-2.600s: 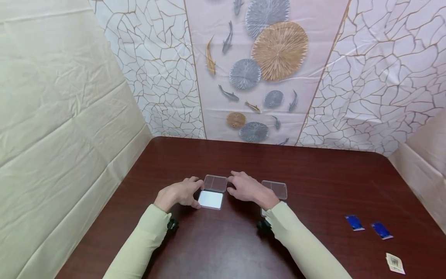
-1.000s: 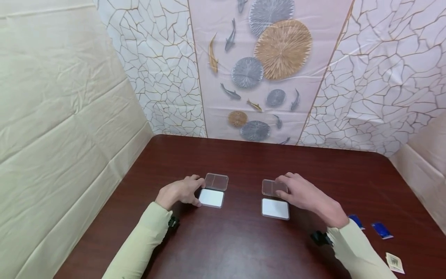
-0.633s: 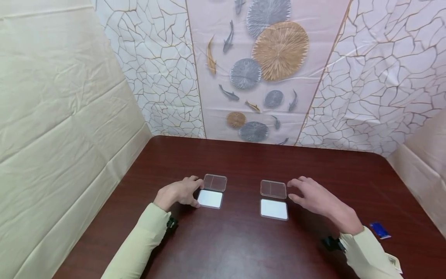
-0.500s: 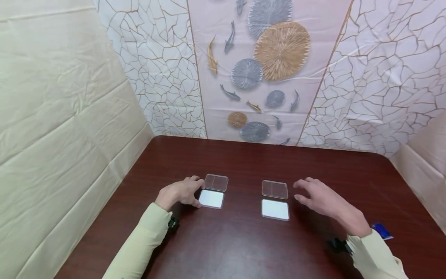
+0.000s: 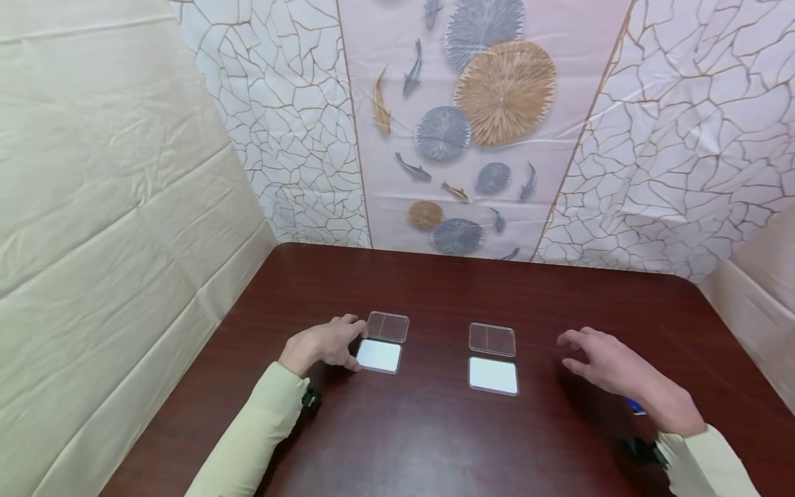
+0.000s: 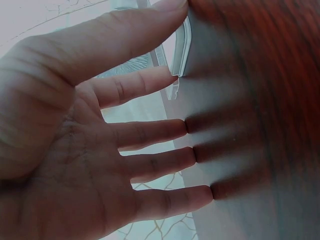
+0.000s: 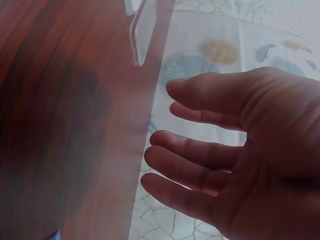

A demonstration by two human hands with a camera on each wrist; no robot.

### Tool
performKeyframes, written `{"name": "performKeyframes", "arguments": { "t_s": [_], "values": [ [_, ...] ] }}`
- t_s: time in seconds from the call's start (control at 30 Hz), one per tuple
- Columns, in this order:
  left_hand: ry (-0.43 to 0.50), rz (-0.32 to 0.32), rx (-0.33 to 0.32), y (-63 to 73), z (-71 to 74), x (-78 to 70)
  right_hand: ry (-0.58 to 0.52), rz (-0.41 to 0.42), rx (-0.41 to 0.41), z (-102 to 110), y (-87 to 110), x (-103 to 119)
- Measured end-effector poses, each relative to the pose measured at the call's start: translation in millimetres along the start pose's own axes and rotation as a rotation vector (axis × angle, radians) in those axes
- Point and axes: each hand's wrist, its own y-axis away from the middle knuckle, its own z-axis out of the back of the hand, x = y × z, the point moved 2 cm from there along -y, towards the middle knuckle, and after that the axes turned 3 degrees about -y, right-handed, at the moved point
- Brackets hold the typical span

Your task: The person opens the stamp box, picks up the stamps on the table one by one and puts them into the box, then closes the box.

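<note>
Two flat clear plastic cases lie spread out, each a see-through half with a white-filled half in front. In the head view my left hand [image 5: 326,345] is at the left case, thumb by its white half [image 5: 380,356] and forefinger by its clear half [image 5: 388,327]. The left wrist view shows those fingers extended, tips down at the tabletop, the case edge [image 6: 184,50] beside thumb and forefinger. My right hand [image 5: 615,362] hovers right of the other case, with its clear half [image 5: 492,339] and white half [image 5: 493,375]; its fingers are loosely bent and hold nothing.
A small blue packet [image 5: 636,407] peeks out under my right wrist; the forearm hides what lies behind it. The dark wooden table [image 5: 422,442] meets a patterned cloth backdrop [image 5: 444,193] at the back, with pale cloth [image 5: 124,207] along the left.
My right hand has gone from beside the left case, across the right case, to the table's right side, covering the blue packets and a small pale card. My left hand has stayed put.
</note>
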Motion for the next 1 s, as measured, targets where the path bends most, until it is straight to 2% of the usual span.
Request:
{"name": "performKeyframes", "arguments": {
  "t_s": [0.23,0.43,0.63,1.0],
  "values": [
    [-0.010,0.000,0.002,0.0,0.8,-0.6,0.050,0.055,-0.018,-4.6,11.9,-20.7],
    [-0.003,0.009,0.005,0.8,1.5,-1.1,0.063,0.057,-0.011,-4.6,21.2,-37.4],
    [-0.007,0.014,0.013,1.3,2.5,-1.9,0.063,0.033,0.027,-0.7,29.7,-51.9],
    [0.000,0.024,0.011,1.9,3.2,-1.9,0.046,-0.059,0.153,6.3,38.7,-76.8]
  ]
}}
